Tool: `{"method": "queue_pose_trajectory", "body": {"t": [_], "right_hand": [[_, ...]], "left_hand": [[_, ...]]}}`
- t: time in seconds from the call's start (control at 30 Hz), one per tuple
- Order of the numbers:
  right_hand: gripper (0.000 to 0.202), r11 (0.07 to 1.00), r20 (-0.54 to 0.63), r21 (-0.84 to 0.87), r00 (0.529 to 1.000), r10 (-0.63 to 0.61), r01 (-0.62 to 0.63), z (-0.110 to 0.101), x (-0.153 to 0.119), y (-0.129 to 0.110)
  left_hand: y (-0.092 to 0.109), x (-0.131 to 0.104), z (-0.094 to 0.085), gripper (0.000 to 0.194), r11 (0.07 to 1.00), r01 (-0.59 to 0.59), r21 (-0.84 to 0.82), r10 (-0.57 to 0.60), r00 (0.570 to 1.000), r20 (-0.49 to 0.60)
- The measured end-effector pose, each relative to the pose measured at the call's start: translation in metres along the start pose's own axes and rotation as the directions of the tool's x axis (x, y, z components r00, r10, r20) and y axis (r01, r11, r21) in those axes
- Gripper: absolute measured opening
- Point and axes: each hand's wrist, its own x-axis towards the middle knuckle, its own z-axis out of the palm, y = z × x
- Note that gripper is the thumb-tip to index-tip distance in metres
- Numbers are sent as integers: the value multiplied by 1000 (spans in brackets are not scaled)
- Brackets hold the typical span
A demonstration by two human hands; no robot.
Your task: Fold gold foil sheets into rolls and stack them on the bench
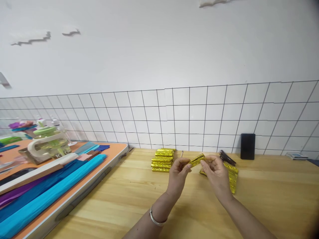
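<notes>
Between my two hands a small folded strip of shiny gold foil (197, 160) is held above the wooden table. My left hand (179, 172) pinches its left end, with a silver bangle on the wrist. At the right end, the thumb and fingers of my right hand (216, 172) are closed on the same strip. Several gold foil rolls (162, 160) lie stacked on the table to the left of my hands. Behind and beside my right hand lies more gold foil (232, 177), partly hidden by it, with a black stapler-like tool (227, 158) next to it.
A black flat rectangular object (247, 146) leans on the tiled wall. On the left, an orange-topped table (119, 148) holds a glass pitcher (53, 146), blue, purple and white rolls of paper, and flowers. A small stack of cards (296, 155) lies at the far right.
</notes>
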Motion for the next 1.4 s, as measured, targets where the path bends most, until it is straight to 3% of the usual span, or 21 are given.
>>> {"method": "queue_pose_trajectory", "body": {"t": [0.27, 0.6, 0.83, 1.03, 1.4], "right_hand": [[26, 999, 66, -48, 998, -2, 5, -1, 4, 4], [26, 993, 170, -115, 984, 45, -25, -1, 6, 5], [24, 996, 237, -32, 967, 91, -86, -3, 8, 1], [24, 993, 232, -39, 965, 121, -115, -3, 8, 2], [24, 995, 241, 1, 966, 92, -95, -6, 10, 9]], "left_hand": [[-7, 1, -4, 20, 993, -14, 118, -4, 989, 151], [1, -2, 0, 20, 989, -7, 146, -8, 995, 101], [0, -4, -1, 17, 992, -8, 123, -2, 996, 84], [-3, -5, -1, 17, 971, -65, 228, 54, 997, 55], [7, -7, 4, 17, 987, -7, 161, -1, 999, 49]]}}
